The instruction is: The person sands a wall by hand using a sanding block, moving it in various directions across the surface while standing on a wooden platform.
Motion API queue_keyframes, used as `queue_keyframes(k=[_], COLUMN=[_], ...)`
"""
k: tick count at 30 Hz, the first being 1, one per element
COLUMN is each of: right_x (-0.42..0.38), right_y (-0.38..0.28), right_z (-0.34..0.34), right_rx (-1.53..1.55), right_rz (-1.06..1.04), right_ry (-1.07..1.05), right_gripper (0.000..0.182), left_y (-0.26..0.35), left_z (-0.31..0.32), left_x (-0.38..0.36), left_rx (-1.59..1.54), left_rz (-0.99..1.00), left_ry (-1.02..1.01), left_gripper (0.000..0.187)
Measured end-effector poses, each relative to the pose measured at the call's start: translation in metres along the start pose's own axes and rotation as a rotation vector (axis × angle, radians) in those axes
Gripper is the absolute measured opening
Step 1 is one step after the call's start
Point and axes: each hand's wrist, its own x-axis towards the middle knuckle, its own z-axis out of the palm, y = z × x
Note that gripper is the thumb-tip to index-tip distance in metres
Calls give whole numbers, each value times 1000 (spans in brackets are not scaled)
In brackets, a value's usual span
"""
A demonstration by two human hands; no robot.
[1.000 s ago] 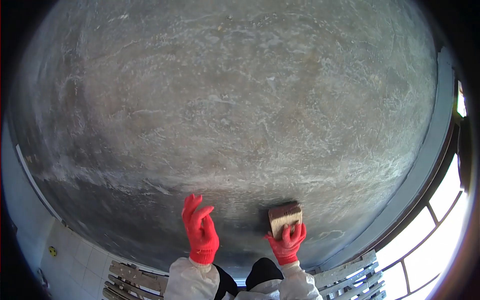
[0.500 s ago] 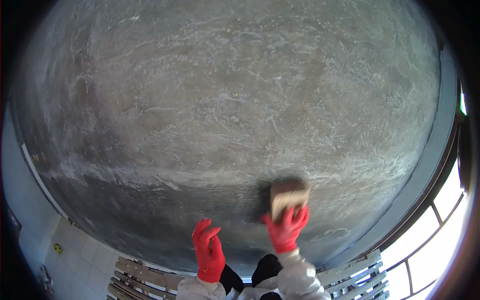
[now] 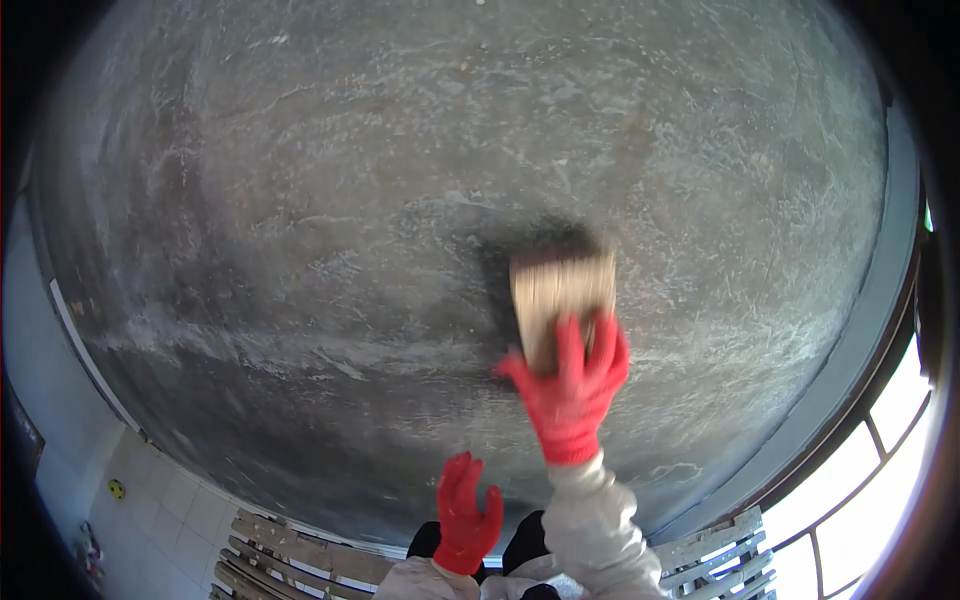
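My right hand, in a red glove, grips a wide wooden brush. The brush's pale wooden body points up the wall, and a dark reddish-brown band, blurred by motion, shows along its far edge against the grey wall. The thumb is on the left of the wood and the fingers lie over its face. Lower down, my left hand, also red-gloved, is raised near my body with its fingers apart. It holds nothing.
Weathered wooden slats lie below me on both sides. A tiled floor with a small yellow ball shows far below at left. A bright barred window is at right, beside a grey wall border.
My right hand has slid the brush up the wall and slightly left. My left hand has shifted right and a little lower, still open.
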Motion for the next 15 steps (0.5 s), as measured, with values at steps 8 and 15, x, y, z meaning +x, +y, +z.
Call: queue_keyframes(k=[8,15], right_x=[-167,39], right_y=[29,1], right_z=[-17,-20], right_rx=[82,164], right_rz=[-85,-97], right_ry=[-267,-192], right_gripper=[78,71], left_y=[-16,63], left_z=[62,73], left_x=[-51,115], left_rx=[-42,-258], left_rz=[106,194], left_ry=[-228,63], left_gripper=[80,69])
